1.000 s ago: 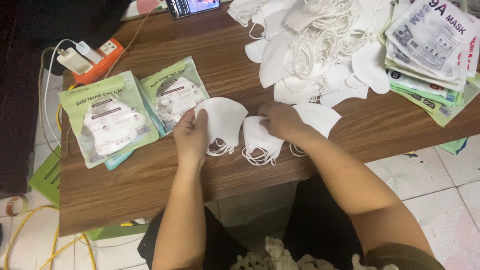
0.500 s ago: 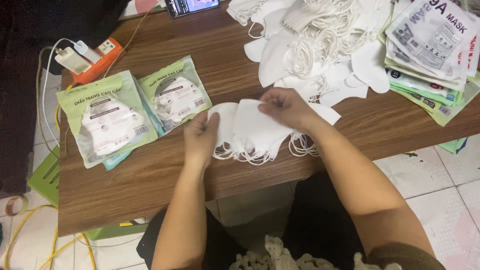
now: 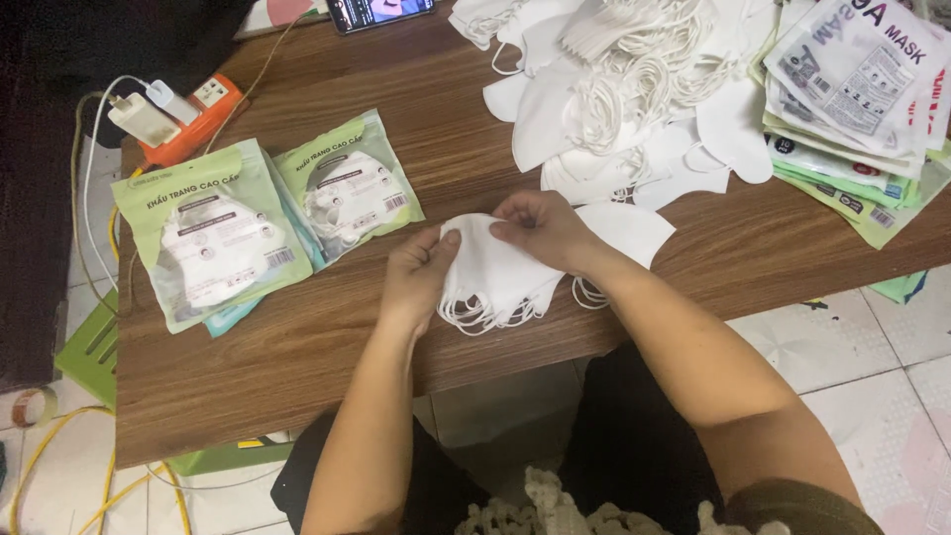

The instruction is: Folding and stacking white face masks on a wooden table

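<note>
Head view: the left hand [image 3: 416,282] and right hand [image 3: 540,228] both pinch a small stack of white face masks [image 3: 495,272], held just above the near edge of the wooden table [image 3: 297,347], ear loops hanging below. Judged step: squaring the stack; bagging would call for an empty pouch. Two green-trimmed pouches [image 3: 213,233] left of the hands each contain masks. A loose mask heap [image 3: 634,89] and flat empty pouches [image 3: 852,99] lie beyond.
</note>
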